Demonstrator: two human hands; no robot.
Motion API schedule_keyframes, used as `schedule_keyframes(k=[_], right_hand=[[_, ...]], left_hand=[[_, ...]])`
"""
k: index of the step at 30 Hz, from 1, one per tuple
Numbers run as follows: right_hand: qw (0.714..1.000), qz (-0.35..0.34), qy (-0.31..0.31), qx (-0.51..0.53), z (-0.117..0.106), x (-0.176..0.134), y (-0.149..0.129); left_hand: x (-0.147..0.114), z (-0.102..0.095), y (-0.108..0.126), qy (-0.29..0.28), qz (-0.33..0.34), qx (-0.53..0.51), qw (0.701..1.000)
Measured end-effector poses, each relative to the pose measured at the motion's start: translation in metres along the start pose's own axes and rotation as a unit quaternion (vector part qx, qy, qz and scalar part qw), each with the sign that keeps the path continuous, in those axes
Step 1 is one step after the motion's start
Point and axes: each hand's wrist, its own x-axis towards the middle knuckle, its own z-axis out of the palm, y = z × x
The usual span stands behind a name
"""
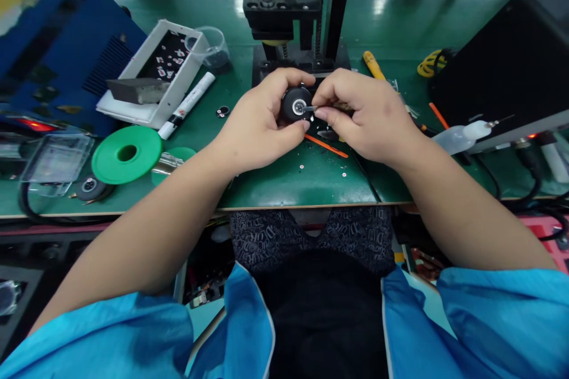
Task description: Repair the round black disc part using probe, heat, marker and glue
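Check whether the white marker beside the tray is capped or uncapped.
Capped. The white marker lies flat on the green mat, with a black cap closing its lower end.

Matt green table; glossy green plastic spool; black rubbery-looking wheel with shiny metal hub; translucent plastic bottle.

No lettering is legible; the marker pen's print is too blurred.
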Motion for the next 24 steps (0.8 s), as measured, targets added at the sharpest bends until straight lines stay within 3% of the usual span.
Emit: schedule_keyframes(k=[6, 15, 24], right_hand=[[1.0, -0.023, -0.005, -0.02, 0.0025, 0.0011, 0.0029], [0.998, -0.024, -0.014, -0.05, 0.0025, 0.0008, 0.002], [0.998, -0.026, -0.021, -0.051, 0.0031, 0.0009, 0.0024]], left_hand=[[-0.0022, -0.0007, -0.0031, 0.016, -0.015, 0.056, 0.998], [-0.0012, 0.0018, -0.0061, 0.009, 0.04, 0.053, 0.998], [-0.0004, -0.0017, 0.0034, -0.017, 0.022, 0.093, 0.995]])
